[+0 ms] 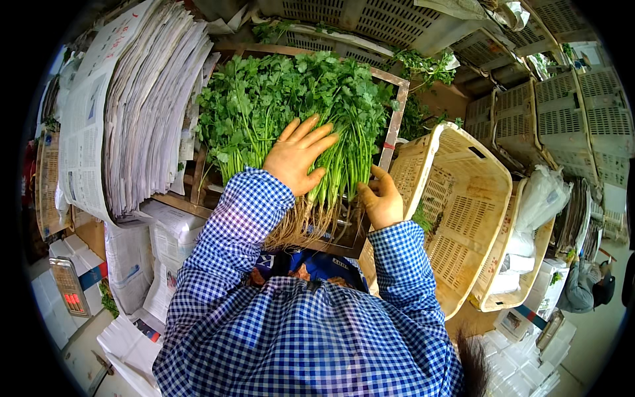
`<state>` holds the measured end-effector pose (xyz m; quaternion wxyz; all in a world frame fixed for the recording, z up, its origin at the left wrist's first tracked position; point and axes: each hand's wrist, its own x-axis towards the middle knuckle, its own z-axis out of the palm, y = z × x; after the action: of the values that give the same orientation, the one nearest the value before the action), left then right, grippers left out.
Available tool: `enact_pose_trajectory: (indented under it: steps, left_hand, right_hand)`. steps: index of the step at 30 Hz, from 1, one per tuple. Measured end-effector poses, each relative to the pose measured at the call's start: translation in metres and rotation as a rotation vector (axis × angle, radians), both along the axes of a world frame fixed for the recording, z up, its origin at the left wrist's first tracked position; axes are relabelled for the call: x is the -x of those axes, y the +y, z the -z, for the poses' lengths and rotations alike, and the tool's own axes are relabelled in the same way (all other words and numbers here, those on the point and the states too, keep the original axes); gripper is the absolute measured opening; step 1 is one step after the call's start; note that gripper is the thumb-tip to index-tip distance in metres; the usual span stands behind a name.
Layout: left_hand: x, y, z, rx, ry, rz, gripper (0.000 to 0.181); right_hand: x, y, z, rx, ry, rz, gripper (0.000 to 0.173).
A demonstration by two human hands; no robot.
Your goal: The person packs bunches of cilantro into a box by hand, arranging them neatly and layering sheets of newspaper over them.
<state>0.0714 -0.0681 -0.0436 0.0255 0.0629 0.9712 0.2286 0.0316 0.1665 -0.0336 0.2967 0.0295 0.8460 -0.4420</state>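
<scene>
Leafy green herbs with long stems and roots, which look like cilantro [297, 89], lie in a wide layer over a framed rack [397, 119] in front of me. Their leaves point away from me and their roots [307, 223] hang towards my body. My left hand [300, 156] rests palm down on the stems, fingers spread. At the right edge of the bunch, my right hand [382, 198] has its thumb and fingers bent around the lower end of some stems, near the roots; whether it grips them is hard to tell.
A tall stack of newspapers [149, 99] stands on the left. An empty-looking yellowish plastic crate [461, 213] is tilted at my right, beside another crate with white plastic bags [540, 198]. More crates [560, 114] line the back right. A co-worker [585, 288] is at the far right.
</scene>
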Motion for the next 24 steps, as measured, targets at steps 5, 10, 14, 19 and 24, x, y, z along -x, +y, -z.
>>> enact_pose_trajectory:
  steps: [5,10,14,19,24]
  left_hand:
    - [-0.001,0.000,0.003,-0.024,0.011,-0.002,0.070]
    - [0.000,0.000,0.005,-0.024,0.018,-0.013,0.070]
    - [-0.001,0.001,0.007,-0.020,0.008,-0.012,0.072]
    - [0.000,0.000,0.009,-0.012,0.039,-0.013,0.068]
    - [-0.016,0.009,0.013,-0.029,0.246,0.081,0.044]
  right_hand:
    - [-0.002,0.001,-0.003,0.033,0.223,-0.045,0.058]
    - [-0.007,-0.009,-0.026,-0.126,0.328,-0.114,0.038]
    - [-0.014,-0.033,-0.021,-0.388,0.205,-0.451,0.040]
    - [-0.002,-0.009,-0.010,0.222,-0.262,0.124,0.020]
    - [0.015,-0.004,-0.019,0.363,-0.329,0.219,0.018]
